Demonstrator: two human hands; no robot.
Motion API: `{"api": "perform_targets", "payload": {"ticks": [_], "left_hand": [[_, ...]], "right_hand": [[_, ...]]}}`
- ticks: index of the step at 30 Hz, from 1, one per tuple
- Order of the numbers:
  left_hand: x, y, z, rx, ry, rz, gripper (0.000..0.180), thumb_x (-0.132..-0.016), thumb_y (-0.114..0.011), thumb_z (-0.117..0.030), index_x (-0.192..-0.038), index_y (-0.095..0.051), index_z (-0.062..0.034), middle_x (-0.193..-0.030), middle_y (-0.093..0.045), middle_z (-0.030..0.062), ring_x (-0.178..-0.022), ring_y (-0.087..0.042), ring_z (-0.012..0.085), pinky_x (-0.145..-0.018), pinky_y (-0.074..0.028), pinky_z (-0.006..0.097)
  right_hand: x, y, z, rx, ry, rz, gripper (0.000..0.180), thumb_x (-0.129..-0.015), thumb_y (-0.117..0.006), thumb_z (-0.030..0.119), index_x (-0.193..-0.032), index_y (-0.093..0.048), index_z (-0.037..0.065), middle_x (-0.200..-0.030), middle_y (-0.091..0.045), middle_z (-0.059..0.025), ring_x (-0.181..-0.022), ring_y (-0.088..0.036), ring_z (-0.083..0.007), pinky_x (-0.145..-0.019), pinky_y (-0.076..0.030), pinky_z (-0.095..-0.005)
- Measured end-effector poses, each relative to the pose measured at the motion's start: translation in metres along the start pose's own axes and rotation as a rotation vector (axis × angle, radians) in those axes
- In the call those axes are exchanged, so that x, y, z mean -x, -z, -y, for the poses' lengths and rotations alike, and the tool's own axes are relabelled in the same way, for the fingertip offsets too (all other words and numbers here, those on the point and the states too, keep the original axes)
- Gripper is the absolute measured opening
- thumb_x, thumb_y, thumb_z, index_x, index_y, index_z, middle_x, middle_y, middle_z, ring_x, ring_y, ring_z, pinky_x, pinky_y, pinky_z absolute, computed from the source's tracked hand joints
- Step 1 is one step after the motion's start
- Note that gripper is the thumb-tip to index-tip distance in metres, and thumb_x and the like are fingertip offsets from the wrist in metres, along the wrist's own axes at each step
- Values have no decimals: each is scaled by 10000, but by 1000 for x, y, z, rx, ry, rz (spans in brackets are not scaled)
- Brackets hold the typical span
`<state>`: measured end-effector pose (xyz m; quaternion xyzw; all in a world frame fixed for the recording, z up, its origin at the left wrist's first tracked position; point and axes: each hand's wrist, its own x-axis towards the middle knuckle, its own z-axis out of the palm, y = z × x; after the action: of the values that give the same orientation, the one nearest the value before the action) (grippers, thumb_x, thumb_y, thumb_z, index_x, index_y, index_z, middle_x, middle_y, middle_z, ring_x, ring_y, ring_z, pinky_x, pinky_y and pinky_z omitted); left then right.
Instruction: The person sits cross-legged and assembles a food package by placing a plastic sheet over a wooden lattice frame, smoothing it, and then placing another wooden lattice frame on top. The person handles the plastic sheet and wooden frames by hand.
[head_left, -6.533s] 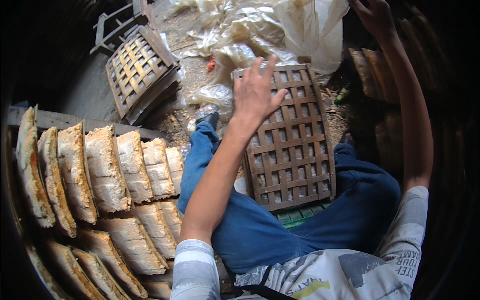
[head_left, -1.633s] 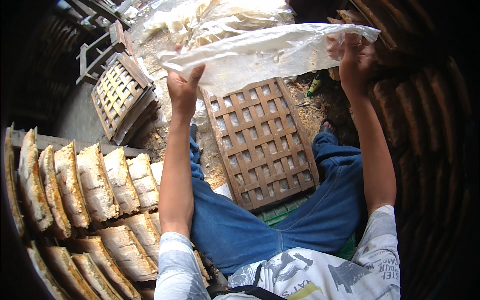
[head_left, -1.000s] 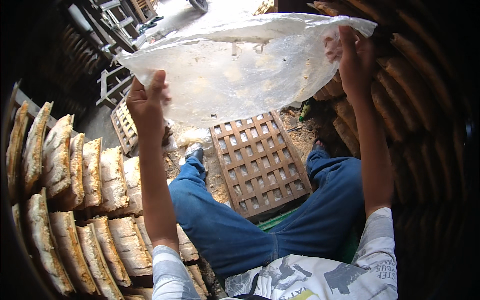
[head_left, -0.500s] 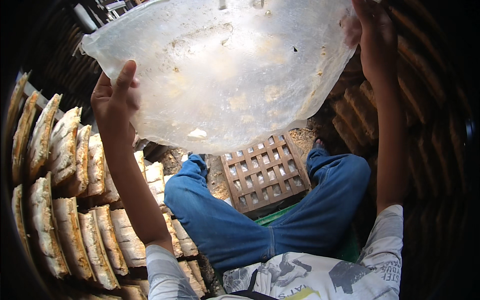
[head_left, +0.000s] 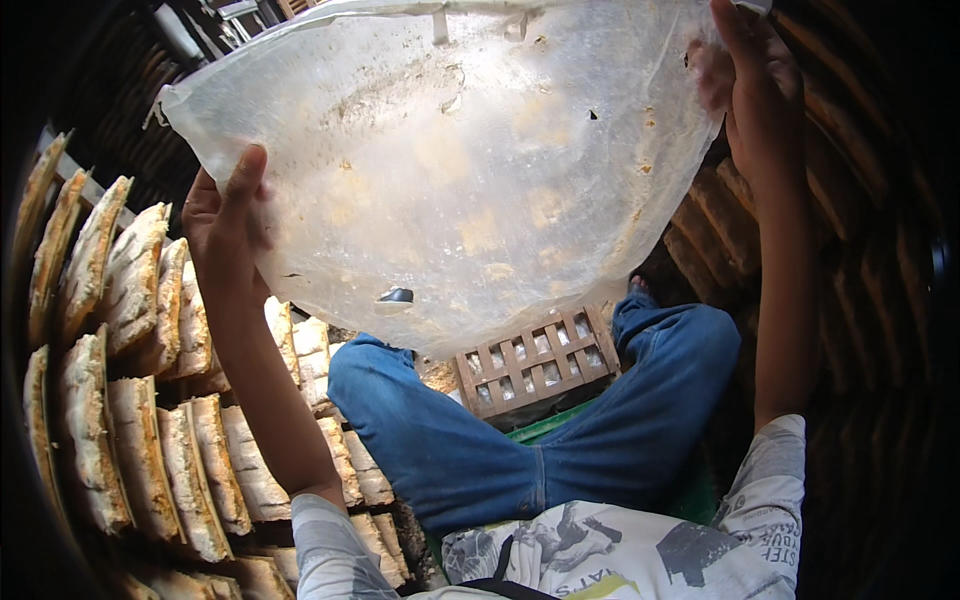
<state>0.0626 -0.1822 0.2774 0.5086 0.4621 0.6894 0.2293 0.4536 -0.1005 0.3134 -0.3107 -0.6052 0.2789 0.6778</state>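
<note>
**A thin sheet held up between two hands**

The person held a large, thin, see-through sheet point(head_left: 470, 170) up in front of the head camera, so it filled most of the upper part of the view. The left hand point(head_left: 225, 215) was closed on the left edge of the sheet, with the thumb pressed on the near side. The right hand point(head_left: 755, 85) was closed on the upper right edge, with the fingers lying along the sheet. Both arms were raised, and the sheet hung stretched between them with its lower edge curved. Small dark specks and a few tiny holes were visible on it.

Under the sheet, a wooden lattice frame point(head_left: 535, 360) lay on the ground between the person's legs in blue jeans point(head_left: 470, 450). On the person's left, many pale slabs point(head_left: 150, 400) with rough brownish edges stood in rows, leaning one against the other. On the right side, darker stacked pieces point(head_left: 715, 235) were partly visible behind the sheet
</note>
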Motion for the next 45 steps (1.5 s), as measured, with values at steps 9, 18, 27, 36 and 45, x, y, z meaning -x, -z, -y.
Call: {"api": "perform_targets", "payload": {"ticks": [9,18,27,36,45], "left_hand": [[23,-6,-15,-14,-46,-43,304,-844,-834,-312,-961,-675,-81,-727,-607,-26,-579,-535,28,-538,-427,182],[33,-6,-16,-107,-14,-15,312,-838,-832,-339,-979,-704,-92,-729,-614,-32,-560,-532,17,-515,-413,177],[51,-1,-21,-76,-23,-33,289,-840,-833,-302,-990,-712,-86,-739,-629,-28,-627,-560,27,-609,-447,199],[67,1,-31,-94,-24,-1,285,-846,-830,-312,-980,-710,-91,-702,-609,-37,-579,-513,12,-543,-386,168],[77,-2,-45,-83,-22,71,300,-868,-805,-297,-1034,-718,-62,-718,-621,-18,-490,-473,8,-436,-343,167]], "right_hand": [[7,7,0,33,4,-31,356,-968,-662,431,-1001,-599,82,-649,-605,-6,-455,-505,-62,-414,-385,-219],[23,9,-9,94,-69,-20,302,-995,-633,381,-999,-602,81,-659,-590,18,-458,-500,-61,-418,-385,-219],[46,16,-5,-44,-175,-24,292,-990,-632,357,-1033,-598,70,-691,-624,-15,-518,-557,-83,-469,-436,-234],[45,60,-23,-135,-197,-64,372,-911,-768,280,-1164,-641,38,-1019,-693,-33,-869,-686,-86,-753,-559,-201],[62,56,-8,-115,-179,-34,384,-918,-761,301,-1167,-624,43,-990,-677,-43,-868,-690,-114,-770,-571,-228]]}}
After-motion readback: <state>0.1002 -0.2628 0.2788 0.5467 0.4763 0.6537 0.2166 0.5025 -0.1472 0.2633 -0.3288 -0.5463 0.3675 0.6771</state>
